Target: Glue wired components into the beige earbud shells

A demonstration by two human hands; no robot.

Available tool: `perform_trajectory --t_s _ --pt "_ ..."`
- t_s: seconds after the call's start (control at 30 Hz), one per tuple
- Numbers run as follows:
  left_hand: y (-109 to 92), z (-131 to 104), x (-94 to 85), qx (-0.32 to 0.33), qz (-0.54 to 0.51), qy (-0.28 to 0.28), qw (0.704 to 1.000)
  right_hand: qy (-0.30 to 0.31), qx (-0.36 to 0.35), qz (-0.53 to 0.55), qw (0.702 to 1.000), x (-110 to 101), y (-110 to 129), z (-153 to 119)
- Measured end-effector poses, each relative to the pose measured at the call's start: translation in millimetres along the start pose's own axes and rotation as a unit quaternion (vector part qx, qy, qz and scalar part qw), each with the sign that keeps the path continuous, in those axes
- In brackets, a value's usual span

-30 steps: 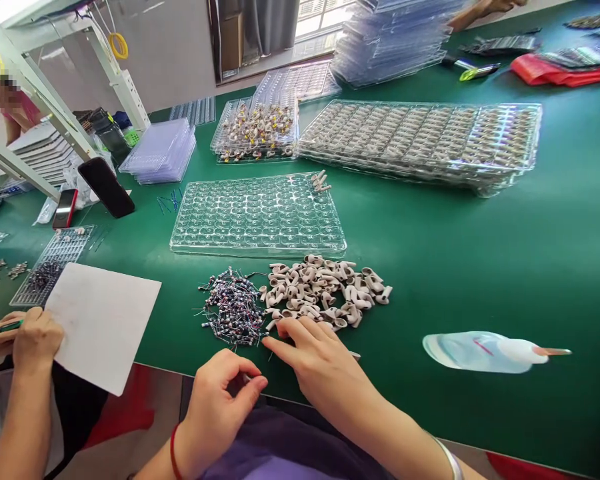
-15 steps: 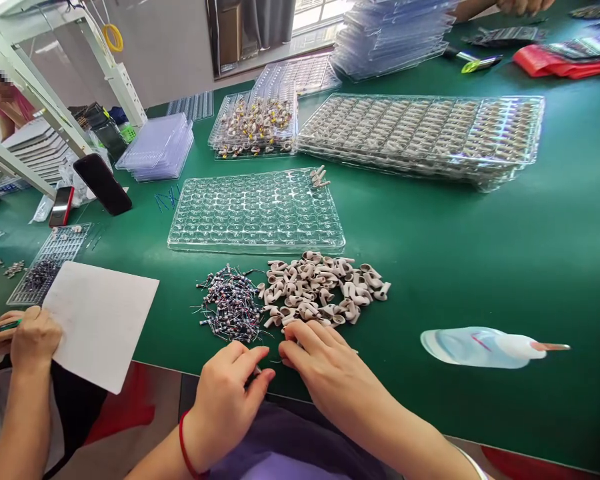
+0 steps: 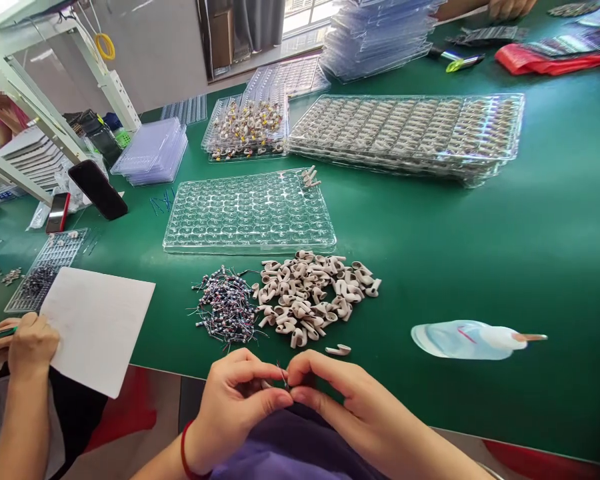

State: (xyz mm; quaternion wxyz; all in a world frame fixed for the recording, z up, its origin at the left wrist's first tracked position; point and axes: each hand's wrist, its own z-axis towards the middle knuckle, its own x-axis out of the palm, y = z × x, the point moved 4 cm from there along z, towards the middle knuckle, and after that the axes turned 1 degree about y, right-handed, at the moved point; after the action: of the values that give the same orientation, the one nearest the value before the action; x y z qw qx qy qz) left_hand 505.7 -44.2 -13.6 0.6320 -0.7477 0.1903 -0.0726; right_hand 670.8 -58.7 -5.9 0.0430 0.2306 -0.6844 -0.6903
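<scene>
My left hand point(image 3: 245, 390) and my right hand point(image 3: 337, 393) meet at the fingertips by the table's near edge, both closed in a pinch. A small dark wired part point(image 3: 283, 377) with thin leads shows between them, at my right fingertips. Inside my left fingers a pale piece point(image 3: 267, 385) peeks out, seemingly an earbud shell, mostly hidden. Just beyond lie a heap of small wired parts point(image 3: 227, 307) and a heap of beige earbud shells point(image 3: 315, 293). One loose shell point(image 3: 338, 350) rests nearer my right hand.
Behind the heaps is a clear moulded tray point(image 3: 247, 217) with a few shells at its corner. Filled trays point(image 3: 405, 133) are stacked farther back. A squeeze bottle point(image 3: 467, 340) lies to the right. At left, a co-worker's hand point(image 3: 33, 343) rests on white paper point(image 3: 97, 327).
My right hand has come back from the shell heap and joined my left hand at the fingertips. A single shell now lies apart from the heap. The view has shifted slightly.
</scene>
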Motion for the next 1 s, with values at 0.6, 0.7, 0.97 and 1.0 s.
perform_trajectory --t_s 0.6,0.7,0.97,1.0 --pt "14.8 -1.9 23.5 -0.167 -0.305 0.093 0.933 0.085 0.102 0.298 0.945 5.3 -10.9 -10.9" --pt "12.2 -2.3 24.6 -0.153 -0.314 0.087 0.933 0.084 0.103 0.301 0.944 5.2 -8.9 -10.5" --pt "8.0 2.0 12.2 -0.121 -0.327 0.004 0.937 0.06 0.068 0.202 0.975 -1.5 -7.3 -11.8" --pt "6.6 3.5 9.4 -0.118 -0.335 -0.01 0.935 0.054 0.062 0.195 0.977 -3.2 -7.3 -12.8"
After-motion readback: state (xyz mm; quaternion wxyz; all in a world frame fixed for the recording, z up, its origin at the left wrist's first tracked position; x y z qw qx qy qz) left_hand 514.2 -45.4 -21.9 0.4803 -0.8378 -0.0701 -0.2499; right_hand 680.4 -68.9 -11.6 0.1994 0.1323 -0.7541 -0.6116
